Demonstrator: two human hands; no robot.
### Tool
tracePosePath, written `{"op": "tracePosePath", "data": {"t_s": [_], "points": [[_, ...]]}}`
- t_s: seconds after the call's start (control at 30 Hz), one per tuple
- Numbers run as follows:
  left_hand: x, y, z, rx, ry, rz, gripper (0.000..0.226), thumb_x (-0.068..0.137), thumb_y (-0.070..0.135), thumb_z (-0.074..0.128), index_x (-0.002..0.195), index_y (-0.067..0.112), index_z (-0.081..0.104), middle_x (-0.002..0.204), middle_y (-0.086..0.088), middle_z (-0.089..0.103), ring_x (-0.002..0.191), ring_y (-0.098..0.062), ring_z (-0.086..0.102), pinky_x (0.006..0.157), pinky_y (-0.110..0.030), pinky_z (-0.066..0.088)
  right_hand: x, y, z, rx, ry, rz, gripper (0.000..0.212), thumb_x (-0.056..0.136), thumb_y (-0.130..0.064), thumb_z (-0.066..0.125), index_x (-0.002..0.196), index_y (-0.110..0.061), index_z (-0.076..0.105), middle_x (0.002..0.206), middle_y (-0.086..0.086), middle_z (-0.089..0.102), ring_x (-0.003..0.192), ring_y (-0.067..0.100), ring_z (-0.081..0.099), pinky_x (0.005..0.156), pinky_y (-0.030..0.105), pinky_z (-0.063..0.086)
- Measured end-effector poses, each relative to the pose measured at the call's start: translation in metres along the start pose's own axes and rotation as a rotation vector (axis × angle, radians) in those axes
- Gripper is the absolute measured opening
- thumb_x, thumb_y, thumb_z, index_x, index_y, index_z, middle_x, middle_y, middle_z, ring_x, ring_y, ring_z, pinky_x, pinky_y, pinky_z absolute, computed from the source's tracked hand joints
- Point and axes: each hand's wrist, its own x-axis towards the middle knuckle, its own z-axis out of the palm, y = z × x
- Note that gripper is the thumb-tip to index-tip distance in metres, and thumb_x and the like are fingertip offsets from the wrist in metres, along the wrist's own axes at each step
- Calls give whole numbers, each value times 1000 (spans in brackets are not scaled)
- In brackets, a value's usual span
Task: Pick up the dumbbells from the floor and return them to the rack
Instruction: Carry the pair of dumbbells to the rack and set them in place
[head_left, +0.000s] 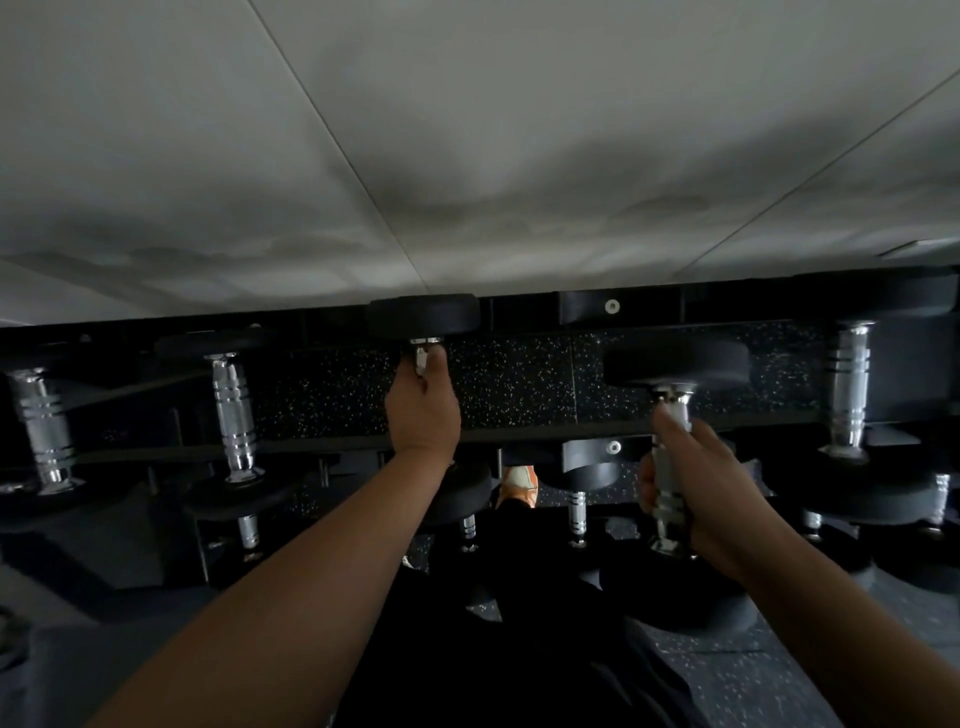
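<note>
My left hand (422, 410) is closed around the chrome handle of a black dumbbell (423, 316), whose far head lies on the back rail of the black rack (587, 307). My right hand (698, 491) grips the chrome handle of a second black dumbbell (678, 364). This one hangs a little lower and nearer me, over the rack's top tier, with its near head (680, 592) below my wrist. Both arms reach forward over my dark trousers.
Stored dumbbells with chrome handles sit left (234, 415) and right (847, 389) of my hands, with more on the lower tier (576, 509). An orange-and-white shoe (519, 483) shows below the rack. Speckled black floor (769, 680) lies underfoot and a pale wall (467, 130) stands behind.
</note>
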Motion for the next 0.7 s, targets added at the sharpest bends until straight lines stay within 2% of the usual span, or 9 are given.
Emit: {"op": "tracePosePath", "data": {"t_s": [0.03, 0.1, 0.17, 0.23, 0.33, 0.37, 0.47, 0.63, 0.7], "points": [[1, -1, 1, 31, 14, 12, 38, 87, 63, 43, 77, 27, 51, 70, -14, 58, 64, -38, 60, 64, -56, 55, 3, -3, 2, 9, -1, -6, 34, 92, -52, 58, 98, -19, 52, 63, 8, 59, 44, 14, 52, 36, 24, 40], [2, -3, 2, 73, 40, 41, 39, 87, 63, 40, 78, 27, 52, 71, -12, 62, 67, -37, 64, 64, -47, 55, 8, -9, 6, 7, -4, -21, 34, 90, -53, 59, 97, -20, 52, 61, 5, 61, 43, 15, 53, 38, 24, 42], [3, -6, 1, 119, 87, 85, 43, 88, 61, 37, 80, 23, 54, 68, -1, 60, 62, -18, 61, 58, -29, 47, 15, -15, 10, 15, -18, -35, 34, 89, -54, 60, 97, -22, 53, 61, 4, 62, 46, 16, 55, 42, 27, 45], [2, -5, 4, 186, 134, 116, 40, 93, 55, 39, 84, 19, 54, 68, 12, 54, 61, 0, 50, 53, -20, 34, 22, -23, 13, 12, -24, -48, 34, 88, -55, 61, 98, -23, 54, 62, 5, 62, 49, 17, 57, 44, 29, 47], [0, -3, 6, 232, 173, 120, 31, 98, 46, 43, 85, 19, 52, 66, 17, 48, 58, 5, 43, 48, -16, 28, 35, -36, 19, -5, -20, -68, 35, 89, -53, 60, 105, -24, 54, 66, 5, 62, 50, 16, 58, 45, 29, 47], [0, -2, 7, 238, 188, 130, 30, 98, 44, 44, 84, 19, 51, 65, 17, 47, 56, 5, 41, 46, -19, 26, 40, -40, 21, -14, -21, -71, 38, 90, -53, 60, 112, -23, 52, 68, 6, 61, 50, 15, 57, 45, 29, 47], [-1, -3, 7, 266, 212, 144, 30, 98, 43, 45, 83, 18, 50, 62, 17, 45, 54, 4, 38, 56, -27, 28, 52, -43, 25, -37, -21, -79, 43, 92, -52, 58, 122, -23, 49, 73, 7, 60, 52, 14, 58, 49, 30, 48], [2, -5, 7, 292, 220, 137, 47, 92, 53, 38, 91, 10, 56, 63, 11, 48, 62, -24, 52, 64, -31, 38, 68, -39, 30, -75, -17, -90, 54, 93, -53, 56, 135, -22, 44, 70, 5, 63, 53, 14, 60, 51, 31, 50], [3, -5, 7, 313, 222, 143, 49, 92, 52, 38, 93, 8, 57, 63, 10, 47, 67, -32, 59, 64, -32, 38, 74, -37, 32, -83, -13, -92, 53, 92, -54, 56, 133, -22, 45, 69, 4, 62, 53, 14, 59, 52, 31, 50]]}}
